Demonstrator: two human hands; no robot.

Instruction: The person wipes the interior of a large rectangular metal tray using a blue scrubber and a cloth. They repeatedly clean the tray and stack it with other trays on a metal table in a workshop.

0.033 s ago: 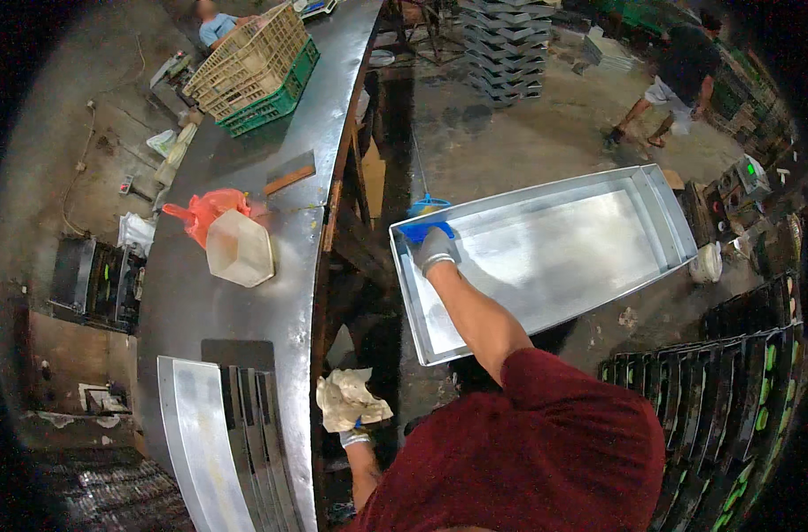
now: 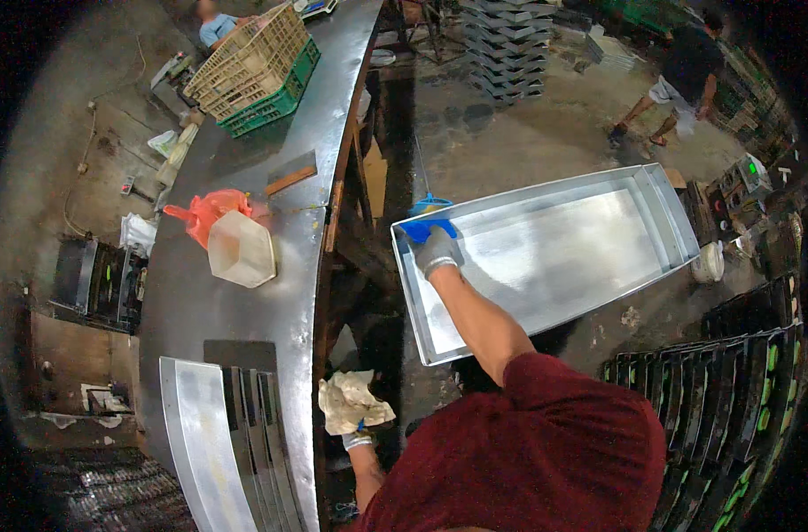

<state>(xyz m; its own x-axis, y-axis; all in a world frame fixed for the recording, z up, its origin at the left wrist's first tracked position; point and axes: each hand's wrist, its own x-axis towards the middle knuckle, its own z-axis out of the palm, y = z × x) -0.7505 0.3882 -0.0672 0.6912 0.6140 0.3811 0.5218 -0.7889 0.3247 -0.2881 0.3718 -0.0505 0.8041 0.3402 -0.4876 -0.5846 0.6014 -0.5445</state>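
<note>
My right hand (image 2: 439,247), in a grey glove with a white cuff, reaches into the near left corner of a long, shallow metal tray (image 2: 546,253). Its fingers are closed on a flat blue tool (image 2: 429,230), which looks like a scraper and lies against the tray's end wall; its lower part is hidden by the hand. Down by the table edge, my left hand (image 2: 356,439), also gloved, grips a crumpled beige cloth (image 2: 356,399). Most of the left fingers are covered by that cloth, with a small bit of blue showing beside them.
A metal-topped table (image 2: 288,301) along the left bears a translucent tub (image 2: 242,250), a red plastic bag (image 2: 218,215), metal strips (image 2: 195,426) and stacked crates (image 2: 262,80). Black racks (image 2: 714,390) stand at right. One person (image 2: 683,75) is far right, another (image 2: 214,27) far left.
</note>
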